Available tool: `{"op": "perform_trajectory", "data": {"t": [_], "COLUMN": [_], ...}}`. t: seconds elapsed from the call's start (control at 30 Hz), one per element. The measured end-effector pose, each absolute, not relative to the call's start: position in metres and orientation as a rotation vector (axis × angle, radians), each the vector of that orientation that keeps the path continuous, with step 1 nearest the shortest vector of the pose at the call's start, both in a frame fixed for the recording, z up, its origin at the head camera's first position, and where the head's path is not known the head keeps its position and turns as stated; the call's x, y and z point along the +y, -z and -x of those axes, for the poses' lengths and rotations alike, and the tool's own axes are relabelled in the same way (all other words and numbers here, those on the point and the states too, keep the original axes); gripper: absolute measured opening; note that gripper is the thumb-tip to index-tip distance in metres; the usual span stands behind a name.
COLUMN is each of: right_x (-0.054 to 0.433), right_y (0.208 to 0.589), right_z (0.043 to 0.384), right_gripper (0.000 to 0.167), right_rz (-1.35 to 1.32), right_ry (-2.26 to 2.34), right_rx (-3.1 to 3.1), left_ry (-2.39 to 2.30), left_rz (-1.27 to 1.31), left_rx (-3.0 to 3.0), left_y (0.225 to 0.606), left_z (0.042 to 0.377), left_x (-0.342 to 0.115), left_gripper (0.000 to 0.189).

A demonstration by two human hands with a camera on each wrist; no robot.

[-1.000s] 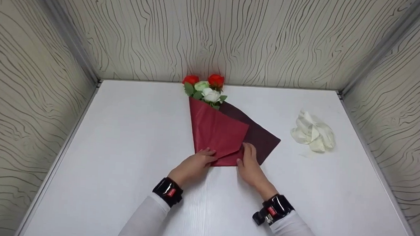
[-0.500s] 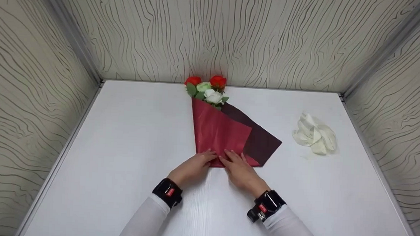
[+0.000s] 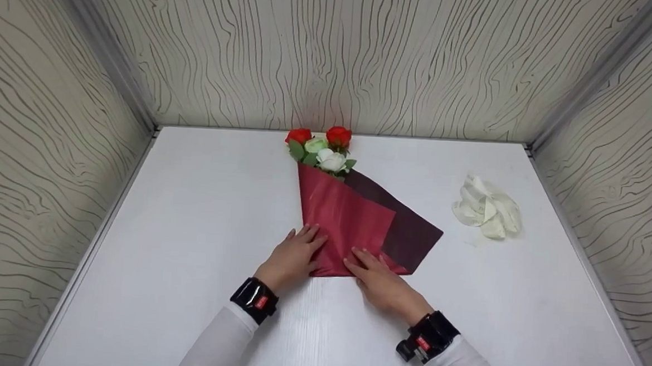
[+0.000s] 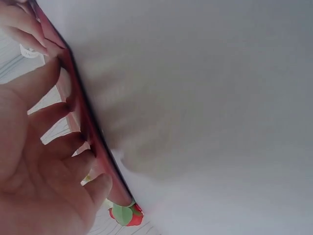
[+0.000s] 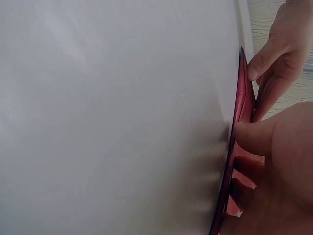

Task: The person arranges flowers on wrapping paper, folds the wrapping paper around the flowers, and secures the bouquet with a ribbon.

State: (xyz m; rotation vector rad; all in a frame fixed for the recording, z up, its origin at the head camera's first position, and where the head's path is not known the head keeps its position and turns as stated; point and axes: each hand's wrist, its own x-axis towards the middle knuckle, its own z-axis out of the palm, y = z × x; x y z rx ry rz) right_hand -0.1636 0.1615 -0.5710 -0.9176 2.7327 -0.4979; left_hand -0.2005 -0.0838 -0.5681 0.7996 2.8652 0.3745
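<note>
A bouquet lies on the table in the head view, with a red rose (image 3: 339, 137), a white rose (image 3: 331, 160) and green leaves showing at the top. Red wrapping paper (image 3: 347, 206) covers the stems, while its dark underside (image 3: 415, 240) spreads out at the right. My left hand (image 3: 290, 259) rests spread on the paper's lower left edge. On the lower right part, my right hand (image 3: 385, 286) presses with extended fingers. Both wrist views show fingertips against the red sheet (image 4: 98, 147), which lies close to the table.
A crumpled pale ribbon or wrap (image 3: 489, 208) lies on the white table (image 3: 208, 199) at the right. Wood-grain panels (image 3: 332, 55) wall in the back and both sides.
My right hand has moved from the paper's right fold to flat on its front, and the fold is laid down. The bouquet has slid slightly toward me.
</note>
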Motion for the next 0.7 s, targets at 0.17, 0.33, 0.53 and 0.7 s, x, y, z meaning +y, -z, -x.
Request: {"op": "perform_trajectory", "data": {"t": [0.17, 0.33, 0.53, 0.7], "right_x": [0.157, 0.142, 0.128, 0.130], "right_y": [0.564, 0.557, 0.567, 0.572], "right_z": [0.158, 0.168, 0.185, 0.193], "right_gripper": [0.041, 0.029, 0.046, 0.058], "right_rz": [0.926, 0.923, 0.906, 0.890], "right_ry": [0.448, 0.372, 0.397, 0.372], "right_rx": [2.766, 2.879, 2.925, 2.882], "left_ry": [-0.379, -0.365, -0.327, -0.259], "left_rz": [-0.780, -0.800, -0.866, -0.858], "left_rx": [2.815, 2.830, 2.852, 2.849], "left_y": [0.571, 0.570, 0.568, 0.568], "left_z": [0.188, 0.179, 0.168, 0.170], "left_x": [-0.085, -0.083, -0.080, -0.084], "left_gripper": [0.069, 0.068, 0.069, 0.075]}}
